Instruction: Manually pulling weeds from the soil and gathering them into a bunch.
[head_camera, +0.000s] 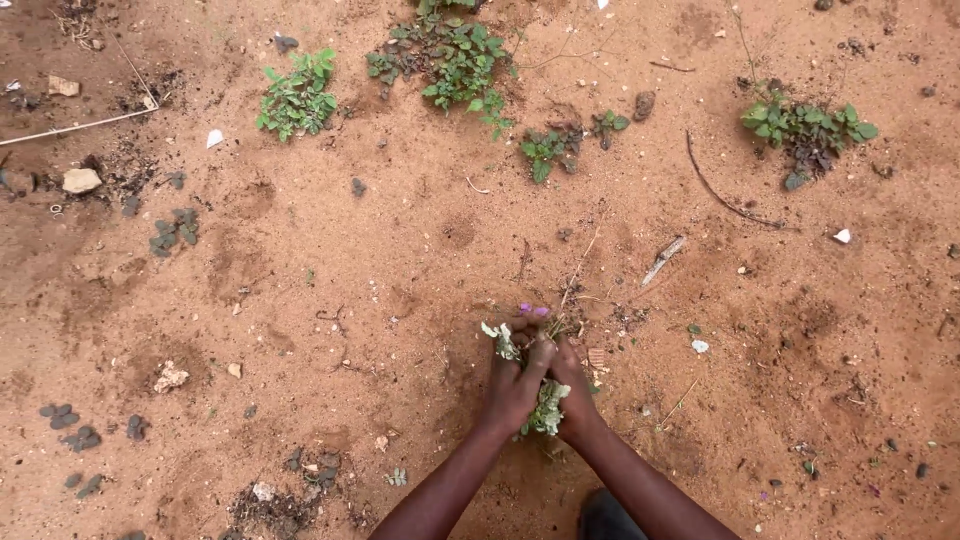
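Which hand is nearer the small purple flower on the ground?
Left. The left hand grips the pale leafy plant with its fingertips just below the purple flower; the right hand sits lower and to the flower's right.

Ground (300, 290): loose reddish sand, matt, grainy, pitted and scuffed. Uprooted weed (548, 405) clasped by left hand (512, 388) and right hand (578, 392): soft pale-green leaf, dull and dusted, tiny purple blooms at top. Rooted weeds (298, 95): fresher green leaf, matt. Twigs (720, 195): dry, woody, rough. Stone (81, 180): pale, chalky, rough. Scattered white flakes (842, 236): material undetermined.
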